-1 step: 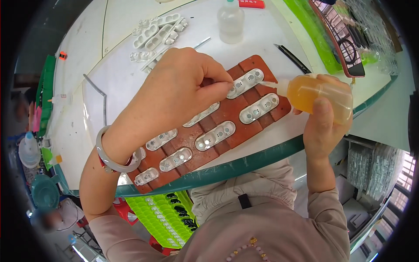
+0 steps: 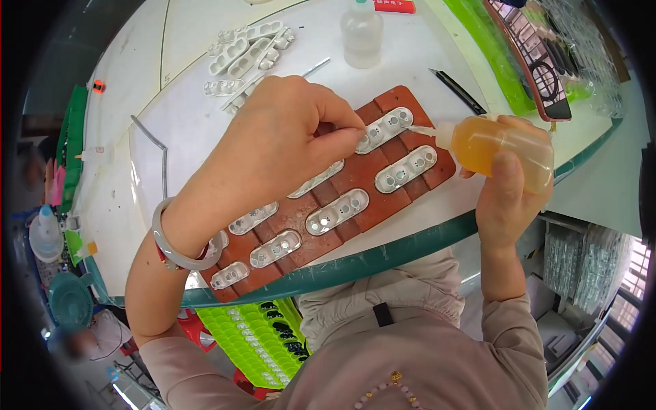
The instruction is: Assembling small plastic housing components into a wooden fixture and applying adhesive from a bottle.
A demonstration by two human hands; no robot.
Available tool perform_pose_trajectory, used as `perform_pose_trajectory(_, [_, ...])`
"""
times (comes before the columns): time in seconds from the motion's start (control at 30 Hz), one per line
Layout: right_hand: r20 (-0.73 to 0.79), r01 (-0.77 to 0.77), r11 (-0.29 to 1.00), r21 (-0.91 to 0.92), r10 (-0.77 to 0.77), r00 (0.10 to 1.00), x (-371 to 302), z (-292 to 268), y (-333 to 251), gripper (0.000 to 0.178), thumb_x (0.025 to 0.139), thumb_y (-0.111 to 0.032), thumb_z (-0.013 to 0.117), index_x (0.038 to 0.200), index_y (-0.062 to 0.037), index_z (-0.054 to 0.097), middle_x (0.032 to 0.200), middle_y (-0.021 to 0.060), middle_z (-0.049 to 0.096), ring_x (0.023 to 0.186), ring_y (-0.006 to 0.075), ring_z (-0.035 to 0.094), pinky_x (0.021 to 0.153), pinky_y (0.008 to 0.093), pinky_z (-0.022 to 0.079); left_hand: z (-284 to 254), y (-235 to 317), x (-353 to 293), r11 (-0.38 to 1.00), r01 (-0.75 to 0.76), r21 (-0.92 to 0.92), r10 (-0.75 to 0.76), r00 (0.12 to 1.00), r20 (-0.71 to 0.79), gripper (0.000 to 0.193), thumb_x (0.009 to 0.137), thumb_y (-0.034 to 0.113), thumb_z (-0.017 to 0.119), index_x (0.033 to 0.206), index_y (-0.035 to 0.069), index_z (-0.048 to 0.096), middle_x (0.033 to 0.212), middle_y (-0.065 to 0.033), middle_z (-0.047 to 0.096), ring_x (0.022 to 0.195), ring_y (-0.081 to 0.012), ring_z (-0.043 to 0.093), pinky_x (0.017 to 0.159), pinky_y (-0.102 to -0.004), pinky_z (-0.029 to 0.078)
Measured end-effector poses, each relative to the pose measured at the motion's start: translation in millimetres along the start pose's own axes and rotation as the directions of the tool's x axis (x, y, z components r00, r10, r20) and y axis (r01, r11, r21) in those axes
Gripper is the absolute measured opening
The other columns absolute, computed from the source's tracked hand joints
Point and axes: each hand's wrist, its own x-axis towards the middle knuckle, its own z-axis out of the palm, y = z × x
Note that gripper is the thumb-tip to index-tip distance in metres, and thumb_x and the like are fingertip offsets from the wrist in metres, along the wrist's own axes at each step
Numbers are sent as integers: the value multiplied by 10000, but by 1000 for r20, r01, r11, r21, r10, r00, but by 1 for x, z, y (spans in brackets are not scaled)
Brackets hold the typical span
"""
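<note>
Reddish-brown, the flat slotted holding board (image 2: 355, 180) lies aslant on the white, green-edged bench (image 2: 113, 171) before me, with white, elongated oval parts seated in two rows along it. The part under attention, the white oval piece with round grey-centred wells (image 2: 386, 130), sits in the far row at the board's upper right corner. My right hand (image 2: 509, 198) has its fingers wrapped on a soft translucent bottle of amber liquid (image 2: 484, 142), tipped nearly level, thumb along its side. Its narrow pale nozzle (image 2: 424, 130) points left and ends at the right end of that part; whether it touches, I cannot tell. My left hand (image 2: 287, 126) reaches across the board, thumb and forefinger together at the tips beside the part's left end; whether anything is pinched between them, I cannot tell. In my judgement, good practice here means squeezing lightly and evenly, keeping the nozzle tip over one well at a time, and lifting it clear before shifting across. Excess pressure would risk liquid running onto the rim or the board. The left fingers should stay clear of the nozzle's path, and the left forearm should be kept off the seated parts beneath it.
</note>
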Motion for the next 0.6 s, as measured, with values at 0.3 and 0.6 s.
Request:
perform_pose_trajectory(0.3, [21,-9,998,-61,10,1000,1,-1,5,354,757,-107,717,1021,22,520,934,95,586,761,140,597,598,240,515,2,-3,-4,1000,-4,-6,4,1000,-30,115,782,45,622,855,-27,674,756,-81,657,661,-108,590,618,-228,469])
perform_pose_trajectory(0.6, [58,74,978,-196,-64,996,3,1,8,370,831,-212,622,1057,53,494,950,149,574,721,203,607,556,281,513,-41,-26,-47,995,-98,8,93,911,-402,169,834,50,600,992,9,643,921,-49,647,793,-97,576,678,-217,444])
